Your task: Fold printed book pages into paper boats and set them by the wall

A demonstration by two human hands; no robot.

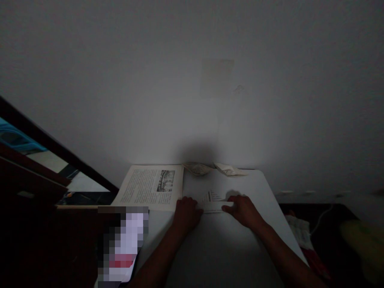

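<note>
A sheet of printed paper, folded to a triangle with a straight band along its near edge, lies on the white table. At the band's left end, my left hand is closed, its fingers pressed on the paper. My right hand grips the other end, thumb along the band and fingers behind it. Part of the paper is hidden under both hands. Beyond it, against the wall, are two folded paper boats, the left one and the right one.
Printed pages with a picture lie at the table's back left. A blurred-out phone-like object is at the left edge. The wall rises directly behind the table. A mirror frame stands left; dim items are at right.
</note>
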